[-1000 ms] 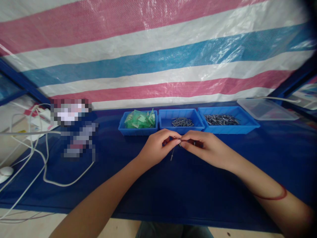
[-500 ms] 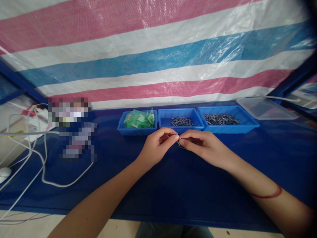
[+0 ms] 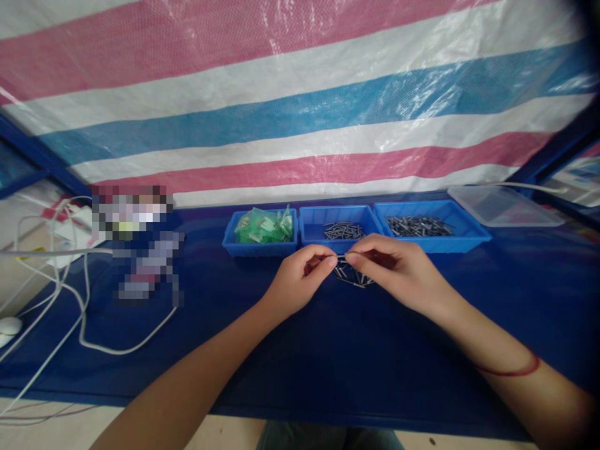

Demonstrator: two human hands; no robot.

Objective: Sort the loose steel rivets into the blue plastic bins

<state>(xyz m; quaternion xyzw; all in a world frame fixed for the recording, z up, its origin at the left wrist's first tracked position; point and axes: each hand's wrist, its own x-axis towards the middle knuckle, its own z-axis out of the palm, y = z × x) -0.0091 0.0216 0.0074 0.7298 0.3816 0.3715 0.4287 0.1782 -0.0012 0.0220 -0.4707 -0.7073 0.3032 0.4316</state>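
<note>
My left hand (image 3: 302, 278) is closed in a pinch, thumb against fingertips. My right hand (image 3: 398, 265) pinches just beside it, a small gap apart. A thin metal pin (image 3: 341, 257) spans the gap between the two sets of fingertips, held at both ends. Whether it is a screw, a nail or a rivet is too small to tell. Below the fingers a loose pile of similar metal pins (image 3: 359, 284) lies on the blue table, partly hidden by my right hand.
Behind my hands stand three blue bins: one with green plastic packets (image 3: 262, 226), a middle bin (image 3: 312, 231) and a right bin (image 3: 473, 232) with metal pins. A clear plastic lid (image 3: 509, 207) lies at the right. White cables (image 3: 84, 312) tangle at the left.
My right hand has moved slightly right, away from my left. The pin now shows between them, and more of the pile beneath is visible.
</note>
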